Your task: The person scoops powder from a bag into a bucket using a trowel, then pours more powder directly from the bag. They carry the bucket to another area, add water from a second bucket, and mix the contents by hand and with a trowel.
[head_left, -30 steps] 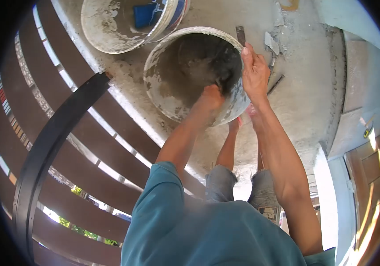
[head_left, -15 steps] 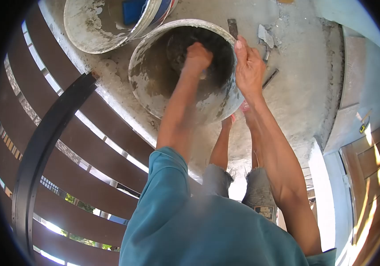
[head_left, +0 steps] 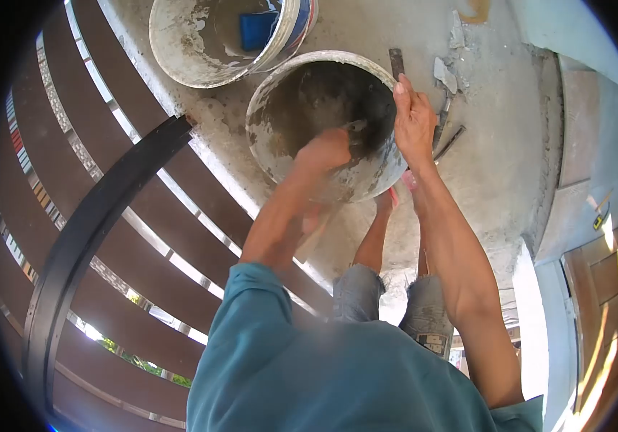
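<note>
On my feed the right hand (head_left: 415,122) is clamped over the far rim of the grey bucket (head_left: 258,140), which sits top centre of the frame on the concrete floor (head_left: 496,158). I judge the grip steadies the bucket. The left hand (head_left: 323,153) is down inside it, clenched and blurred; I cannot tell whether it grips anything. A second bucket (head_left: 179,50) holding a blue object (head_left: 258,29) stands just beside it at upper left, and metal tools (head_left: 450,141) lie to its right.

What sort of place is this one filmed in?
Likely an outdoor construction or renovation spot: the mortar-caked bucket the right hand grips, a second bucket, rough concrete floor strewn with a chisel and rubble.
</note>
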Action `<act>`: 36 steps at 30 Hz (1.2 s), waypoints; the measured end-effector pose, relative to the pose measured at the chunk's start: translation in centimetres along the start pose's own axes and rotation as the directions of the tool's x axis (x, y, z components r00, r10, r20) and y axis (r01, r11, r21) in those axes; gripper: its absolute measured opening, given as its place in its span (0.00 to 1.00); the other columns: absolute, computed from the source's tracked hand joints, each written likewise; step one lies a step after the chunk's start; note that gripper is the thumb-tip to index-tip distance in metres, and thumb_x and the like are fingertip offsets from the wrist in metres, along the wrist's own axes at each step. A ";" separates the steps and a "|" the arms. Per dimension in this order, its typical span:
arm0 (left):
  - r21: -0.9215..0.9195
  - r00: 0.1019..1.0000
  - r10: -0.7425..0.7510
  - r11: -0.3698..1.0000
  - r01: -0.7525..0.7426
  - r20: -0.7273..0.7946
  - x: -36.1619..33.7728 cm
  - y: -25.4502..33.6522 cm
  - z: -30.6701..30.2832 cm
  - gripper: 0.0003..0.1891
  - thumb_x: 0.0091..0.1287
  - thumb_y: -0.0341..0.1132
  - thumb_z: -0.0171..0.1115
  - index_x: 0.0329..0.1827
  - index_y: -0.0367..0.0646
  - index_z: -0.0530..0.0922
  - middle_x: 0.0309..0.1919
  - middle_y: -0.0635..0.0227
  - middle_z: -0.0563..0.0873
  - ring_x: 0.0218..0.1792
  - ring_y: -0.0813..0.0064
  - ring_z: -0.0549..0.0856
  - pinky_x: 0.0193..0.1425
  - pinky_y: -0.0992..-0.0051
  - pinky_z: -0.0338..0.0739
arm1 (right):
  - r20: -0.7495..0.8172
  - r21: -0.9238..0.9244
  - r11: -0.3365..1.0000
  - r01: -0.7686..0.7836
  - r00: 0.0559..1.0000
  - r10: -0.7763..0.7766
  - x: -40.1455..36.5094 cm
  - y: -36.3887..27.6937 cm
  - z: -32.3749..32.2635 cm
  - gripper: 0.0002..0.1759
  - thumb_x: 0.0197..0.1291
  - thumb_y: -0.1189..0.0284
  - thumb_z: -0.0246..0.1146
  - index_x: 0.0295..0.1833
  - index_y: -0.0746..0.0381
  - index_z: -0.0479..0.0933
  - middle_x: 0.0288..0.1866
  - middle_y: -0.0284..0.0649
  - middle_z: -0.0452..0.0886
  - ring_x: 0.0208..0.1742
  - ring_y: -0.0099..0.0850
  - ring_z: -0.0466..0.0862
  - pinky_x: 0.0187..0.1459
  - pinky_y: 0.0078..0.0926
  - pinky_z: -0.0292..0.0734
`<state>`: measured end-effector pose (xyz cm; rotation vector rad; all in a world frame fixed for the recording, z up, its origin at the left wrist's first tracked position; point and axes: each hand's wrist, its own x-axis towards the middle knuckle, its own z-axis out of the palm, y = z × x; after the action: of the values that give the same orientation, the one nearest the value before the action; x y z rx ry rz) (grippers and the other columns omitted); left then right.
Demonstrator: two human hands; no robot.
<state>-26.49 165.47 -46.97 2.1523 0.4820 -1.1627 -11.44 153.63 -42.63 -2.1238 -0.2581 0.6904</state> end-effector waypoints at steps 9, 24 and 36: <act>-0.366 0.913 -0.327 0.903 0.226 -0.244 7.3 1.9 3.3 0.12 0.63 0.34 0.56 0.42 0.35 0.81 0.46 0.44 0.85 0.50 0.44 0.83 0.57 0.59 0.79 | -0.020 0.010 1.000 0.023 1.000 -0.023 0.0 0.3 0.2 0.32 0.70 0.49 0.52 0.56 0.69 0.79 0.37 0.55 0.81 0.44 0.48 0.80 0.49 0.39 0.74; -0.143 0.975 -0.160 0.980 0.139 -0.151 5.6 4.0 -0.3 0.12 0.64 0.32 0.55 0.46 0.40 0.83 0.47 0.49 0.85 0.52 0.52 0.84 0.56 0.61 0.80 | -0.005 0.007 0.999 -0.033 0.999 0.033 -0.1 0.8 0.2 0.31 0.70 0.49 0.52 0.60 0.65 0.77 0.38 0.52 0.81 0.44 0.42 0.81 0.50 0.36 0.73; -0.014 0.998 -0.024 1.000 0.024 0.058 -2.8 -0.4 -1.7 0.16 0.65 0.39 0.56 0.40 0.35 0.84 0.41 0.42 0.85 0.48 0.51 0.86 0.51 0.58 0.81 | 0.027 -0.012 1.000 -0.018 0.999 0.019 0.0 0.0 -0.3 0.32 0.70 0.47 0.51 0.60 0.64 0.77 0.40 0.54 0.80 0.44 0.47 0.80 0.51 0.38 0.73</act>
<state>-27.21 166.85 -44.11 2.0994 0.4904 -1.2277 -11.31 153.41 -42.50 -2.1314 -0.2577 0.7304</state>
